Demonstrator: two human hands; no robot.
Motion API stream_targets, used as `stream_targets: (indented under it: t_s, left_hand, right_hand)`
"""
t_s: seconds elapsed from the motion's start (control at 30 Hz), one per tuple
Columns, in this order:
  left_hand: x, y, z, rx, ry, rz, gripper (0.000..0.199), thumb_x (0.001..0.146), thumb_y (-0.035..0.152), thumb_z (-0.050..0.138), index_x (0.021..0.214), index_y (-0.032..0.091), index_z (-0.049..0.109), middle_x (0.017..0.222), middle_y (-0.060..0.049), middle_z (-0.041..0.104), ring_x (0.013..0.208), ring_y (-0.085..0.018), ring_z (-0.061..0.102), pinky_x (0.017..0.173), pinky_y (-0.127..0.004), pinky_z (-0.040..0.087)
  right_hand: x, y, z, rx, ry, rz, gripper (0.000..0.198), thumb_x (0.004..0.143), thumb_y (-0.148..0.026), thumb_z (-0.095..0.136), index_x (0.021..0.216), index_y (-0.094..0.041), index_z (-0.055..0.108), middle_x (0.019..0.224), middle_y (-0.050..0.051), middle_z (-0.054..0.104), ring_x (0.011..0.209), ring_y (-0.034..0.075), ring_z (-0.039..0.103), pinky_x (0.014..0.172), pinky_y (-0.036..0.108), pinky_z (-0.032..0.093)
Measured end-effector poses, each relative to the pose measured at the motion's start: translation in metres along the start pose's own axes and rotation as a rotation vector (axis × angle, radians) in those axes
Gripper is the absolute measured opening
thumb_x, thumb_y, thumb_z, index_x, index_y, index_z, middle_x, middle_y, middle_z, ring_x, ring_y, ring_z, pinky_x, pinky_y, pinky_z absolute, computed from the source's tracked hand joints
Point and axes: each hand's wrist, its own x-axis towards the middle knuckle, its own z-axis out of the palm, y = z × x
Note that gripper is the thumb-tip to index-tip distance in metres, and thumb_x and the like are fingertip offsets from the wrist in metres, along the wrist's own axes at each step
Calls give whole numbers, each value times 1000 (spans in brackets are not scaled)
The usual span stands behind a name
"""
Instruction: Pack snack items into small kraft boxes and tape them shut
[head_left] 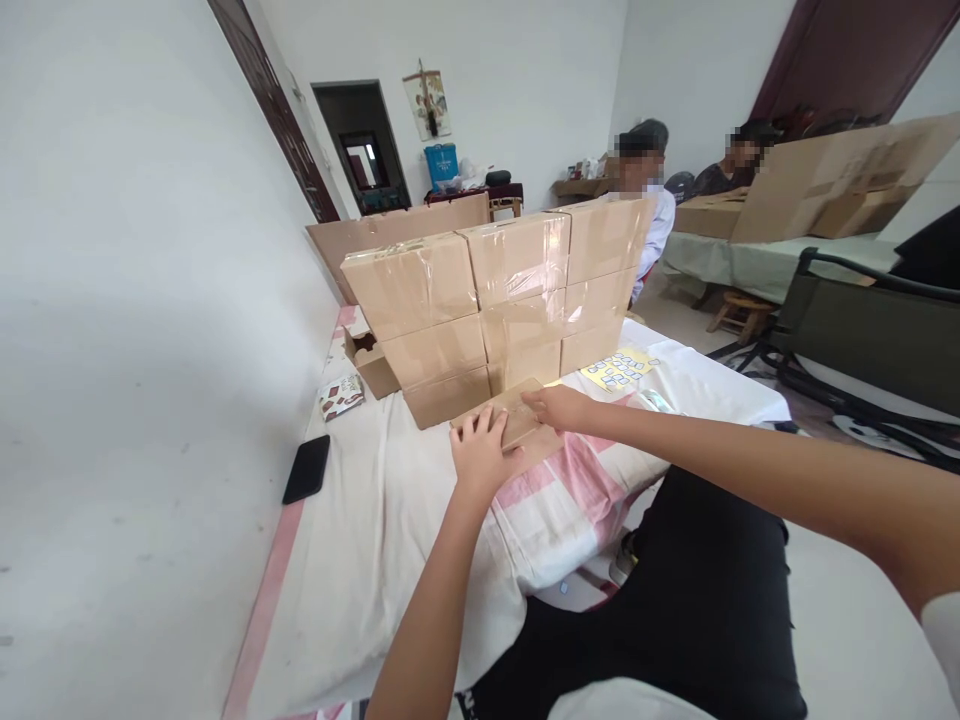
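A small, low cardboard box lies on the cloth-covered table, just in front of a wall of stacked boxes. My left hand rests on its left part with fingers spread. At the box's right end, my right hand has its fingers closed on the edge, some of them hidden from view. Behind both hands, the stacked cardboard boxes stand several wide and high, with shiny clear tape across the upper ones.
An open small carton, a patterned packet and a black phone lie to the left. Small pale pieces sit on a yellow sheet at right. Two people are beyond the boxes. A dark green folding chair stands right.
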Motion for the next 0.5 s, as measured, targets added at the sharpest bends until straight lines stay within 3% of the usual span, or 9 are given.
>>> stream_targets:
  t_s: [0.13,0.3,0.4,0.43,0.5]
  left_hand:
    - [1,-1,-3,3,-8,1,65,84,52,67,145,33,56,161,0,46,132,-33,47,105,-53,38]
    - [0,1,-2,6,-21,10,66,85,54,66,146,34,54,161,-2,46,132,-35,47,104,-54,39]
    - [1,-4,0,-56,-23,21,65,85,52,68,146,33,55,162,-3,44,133,-38,46,107,-59,36]
    - [2,-9,0,-95,-29,34,65,85,52,68,146,33,56,162,-4,44,134,-39,45,109,-61,35]
    - [4,-22,-2,-174,-53,80,64,84,51,70,145,34,57,162,-3,44,136,-41,43,111,-64,33]
  right_hand:
    - [-9,9,13,24,22,-162,49,101,-25,48,148,-26,59,117,7,78,89,22,76,84,29,54]
    - [-36,34,31,1,121,-212,54,96,-24,53,149,-27,59,119,11,77,106,31,73,88,38,55]
    - [-49,57,36,49,227,-183,52,93,-23,56,144,-27,63,112,10,78,102,30,74,87,39,56]
    - [-50,66,37,87,281,-166,54,92,-25,59,146,-27,61,114,10,77,103,31,73,88,40,56]
    - [-47,85,39,207,363,-179,72,88,-31,66,157,-26,47,137,13,67,116,33,69,93,43,56]
